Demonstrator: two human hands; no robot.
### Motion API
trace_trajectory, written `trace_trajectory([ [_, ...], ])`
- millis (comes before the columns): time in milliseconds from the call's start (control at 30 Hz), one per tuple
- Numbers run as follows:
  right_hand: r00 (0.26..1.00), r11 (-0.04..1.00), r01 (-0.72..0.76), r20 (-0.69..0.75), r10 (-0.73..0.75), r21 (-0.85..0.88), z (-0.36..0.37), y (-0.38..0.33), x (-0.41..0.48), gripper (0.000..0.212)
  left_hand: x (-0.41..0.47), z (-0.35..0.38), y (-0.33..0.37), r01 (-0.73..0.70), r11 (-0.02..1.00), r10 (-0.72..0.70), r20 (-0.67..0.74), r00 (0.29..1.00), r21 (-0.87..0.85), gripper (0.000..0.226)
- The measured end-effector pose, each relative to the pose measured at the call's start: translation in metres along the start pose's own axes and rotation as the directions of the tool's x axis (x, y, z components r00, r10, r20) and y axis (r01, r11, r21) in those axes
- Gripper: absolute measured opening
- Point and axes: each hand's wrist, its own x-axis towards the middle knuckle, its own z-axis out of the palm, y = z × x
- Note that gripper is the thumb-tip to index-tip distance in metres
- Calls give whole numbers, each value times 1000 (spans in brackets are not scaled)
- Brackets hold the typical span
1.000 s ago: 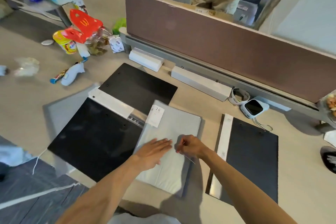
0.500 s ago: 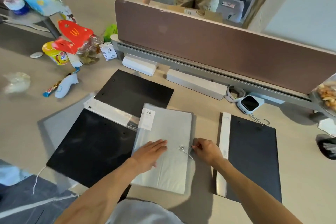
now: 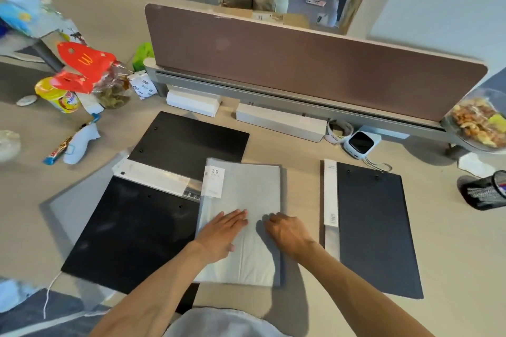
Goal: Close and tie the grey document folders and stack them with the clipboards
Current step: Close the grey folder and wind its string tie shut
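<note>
On the table (image 3: 301, 208), between two black clipboards (image 3: 377, 227), the grey document folder (image 3: 246, 191) is judged light, thin and pliable, best taken by its edges, and is pressed flat by the open left hand (image 3: 221, 232) while the right hand (image 3: 287, 232) is curled at its clasp, its hold not discernible.

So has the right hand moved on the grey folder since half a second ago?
Yes. The right hand has come left from the grey folder's right edge onto the cover, nearer the left hand.
</note>
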Motion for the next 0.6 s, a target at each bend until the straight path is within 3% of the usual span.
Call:
trace_trajectory([
  [100, 1000, 998, -8, 18, 9, -57, -9, -4, 18, 44, 0, 0, -1, 0, 1000, 0, -4, 1000, -14, 76],
  [300, 995, 998, -54, 87, 53, 11, -24, 1, 48, 33, 1, 0, -2, -11, 999, 11, -9, 1000, -40, 77],
  [467, 983, 964, -180, 81, 167, 195, -21, 26, 47, 18, 1, 3, -5, -18, 998, 17, -14, 1000, -64, 75],
  [600, 982, 942, -180, -6, 189, 282, -10, 45, 25, 12, 0, 4, -5, -17, 997, 15, -31, 999, -72, 74],
])
